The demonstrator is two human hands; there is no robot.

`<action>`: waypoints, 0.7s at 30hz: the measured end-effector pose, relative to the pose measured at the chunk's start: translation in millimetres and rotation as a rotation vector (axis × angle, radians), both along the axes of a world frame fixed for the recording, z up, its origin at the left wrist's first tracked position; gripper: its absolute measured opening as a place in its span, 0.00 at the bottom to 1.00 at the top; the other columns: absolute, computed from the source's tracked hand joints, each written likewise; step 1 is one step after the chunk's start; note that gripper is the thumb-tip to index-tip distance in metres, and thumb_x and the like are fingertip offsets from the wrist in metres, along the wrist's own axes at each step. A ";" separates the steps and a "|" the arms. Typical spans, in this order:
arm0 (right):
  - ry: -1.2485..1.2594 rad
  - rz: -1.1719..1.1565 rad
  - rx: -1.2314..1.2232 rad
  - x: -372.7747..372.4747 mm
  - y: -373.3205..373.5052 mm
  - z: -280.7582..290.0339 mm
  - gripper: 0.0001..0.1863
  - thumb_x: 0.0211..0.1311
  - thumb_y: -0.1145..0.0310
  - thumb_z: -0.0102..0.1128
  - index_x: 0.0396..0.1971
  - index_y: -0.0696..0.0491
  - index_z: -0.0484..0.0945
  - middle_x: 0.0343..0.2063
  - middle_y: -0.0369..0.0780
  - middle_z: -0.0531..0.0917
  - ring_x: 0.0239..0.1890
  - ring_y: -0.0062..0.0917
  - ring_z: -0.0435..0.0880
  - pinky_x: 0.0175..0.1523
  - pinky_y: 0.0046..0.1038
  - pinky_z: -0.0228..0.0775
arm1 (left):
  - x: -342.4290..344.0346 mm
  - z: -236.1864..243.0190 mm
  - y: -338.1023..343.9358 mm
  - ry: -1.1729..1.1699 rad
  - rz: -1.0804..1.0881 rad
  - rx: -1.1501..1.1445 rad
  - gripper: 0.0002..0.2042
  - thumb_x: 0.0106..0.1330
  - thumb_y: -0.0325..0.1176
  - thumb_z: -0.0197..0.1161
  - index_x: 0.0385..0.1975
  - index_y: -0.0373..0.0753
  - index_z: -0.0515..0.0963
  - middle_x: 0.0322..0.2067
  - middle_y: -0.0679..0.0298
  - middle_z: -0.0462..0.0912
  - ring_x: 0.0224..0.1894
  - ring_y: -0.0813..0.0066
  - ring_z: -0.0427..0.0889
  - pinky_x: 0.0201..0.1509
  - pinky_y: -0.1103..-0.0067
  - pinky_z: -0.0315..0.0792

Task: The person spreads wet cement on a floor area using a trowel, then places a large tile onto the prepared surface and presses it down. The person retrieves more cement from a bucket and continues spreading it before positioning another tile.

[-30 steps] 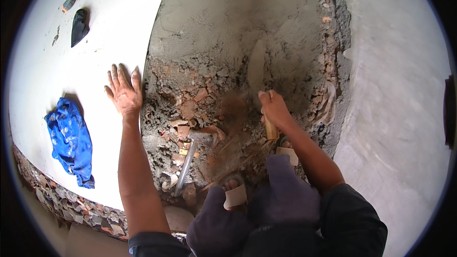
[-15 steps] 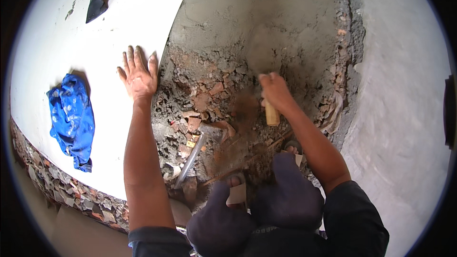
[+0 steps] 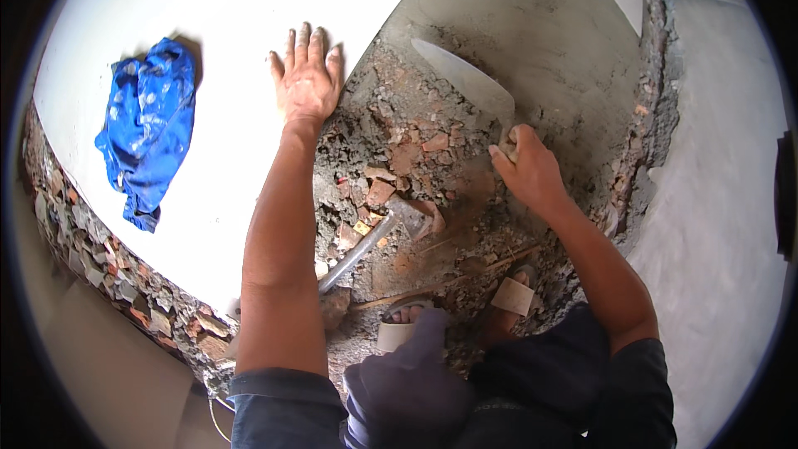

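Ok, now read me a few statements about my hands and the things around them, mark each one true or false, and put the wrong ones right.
1. The right hand grips a trowel. True.
2. The left hand is clenched in a fist. False: it rests with its fingers spread on the white panel.
3. The blue cloth lies on the white panel, to the left of the left hand. True.
4. The trowel's blade points back toward the person's feet. False: it points away from them, forward and to the left.
5. The hammer lies on the rubble between the two forearms, with neither hand on it. True.
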State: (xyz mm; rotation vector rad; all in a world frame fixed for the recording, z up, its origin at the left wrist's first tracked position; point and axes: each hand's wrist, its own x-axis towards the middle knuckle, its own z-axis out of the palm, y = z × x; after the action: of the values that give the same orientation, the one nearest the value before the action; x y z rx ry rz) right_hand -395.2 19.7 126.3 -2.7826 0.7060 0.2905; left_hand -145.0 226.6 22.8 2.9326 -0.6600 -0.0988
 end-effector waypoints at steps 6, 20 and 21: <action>0.098 0.098 -0.078 51.4 30.0 -36.2 0.10 0.57 0.70 0.55 0.35 0.58 0.68 0.20 0.47 0.81 0.23 0.39 0.83 0.26 0.37 0.75 | 2.6 -11.7 2.5 -0.067 -0.015 -0.029 0.28 0.71 0.52 0.26 0.67 0.49 0.55 0.70 0.67 0.49 0.72 0.69 0.42 0.74 0.61 0.33; 0.104 0.053 0.009 19.7 13.6 14.0 0.17 0.60 0.63 0.56 0.40 0.62 0.71 0.30 0.51 0.83 0.31 0.41 0.85 0.36 0.40 0.78 | -247.5 9.6 77.0 0.228 -0.177 -0.017 0.21 0.63 0.52 0.54 0.42 0.38 0.72 0.41 0.57 0.75 0.44 0.63 0.74 0.50 0.65 0.63; 0.131 0.072 0.008 33.2 14.2 5.0 0.17 0.60 0.63 0.56 0.41 0.62 0.71 0.30 0.51 0.83 0.33 0.41 0.85 0.38 0.40 0.78 | -251.9 4.7 76.3 0.212 -0.161 -0.080 0.21 0.63 0.51 0.55 0.42 0.38 0.72 0.40 0.57 0.75 0.45 0.63 0.74 0.51 0.66 0.63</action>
State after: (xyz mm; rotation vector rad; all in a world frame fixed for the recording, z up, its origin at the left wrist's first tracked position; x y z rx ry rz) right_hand -362.0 33.9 131.3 -2.8053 0.6325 0.4923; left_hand -396.9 302.9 27.5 2.7380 -0.8419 -0.3845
